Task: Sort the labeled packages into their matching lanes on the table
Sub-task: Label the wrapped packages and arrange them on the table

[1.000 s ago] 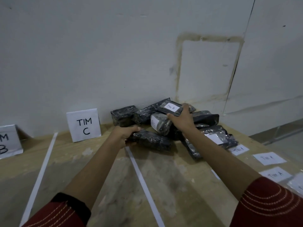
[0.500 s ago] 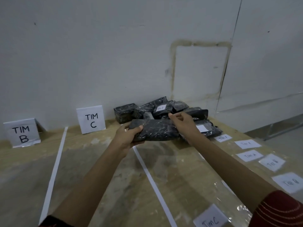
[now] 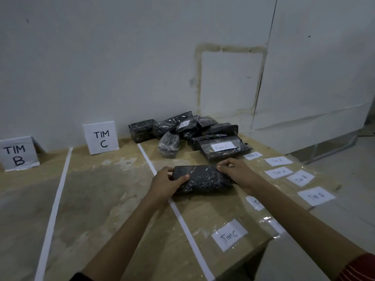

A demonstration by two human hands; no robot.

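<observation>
A black plastic-wrapped package (image 3: 203, 179) is held between both hands just above the table, right of a white tape line (image 3: 176, 211). My left hand (image 3: 166, 182) grips its left end, my right hand (image 3: 236, 172) its right end. No label shows on its upper face. Behind it lies a pile of several black packages (image 3: 182, 128) against the wall; one flat package (image 3: 223, 148) reads "TIM C", another (image 3: 184, 124) has a small label. Lane signs "TIM C" (image 3: 100, 137) and "TIM B" (image 3: 17, 154) stand at the back.
White tape lines (image 3: 53, 207) split the wooden table into lanes. Loose paper labels lie under clear film on the right: "TIM C" (image 3: 229, 235), "TIM A" (image 3: 278, 160), "TIM B" (image 3: 316, 196). The table's right edge drops off beside them. A white wall stands close behind.
Both hands drew the black package back from the pile toward me and lowered it near the table. The view shifted down, so more labels on the right show.
</observation>
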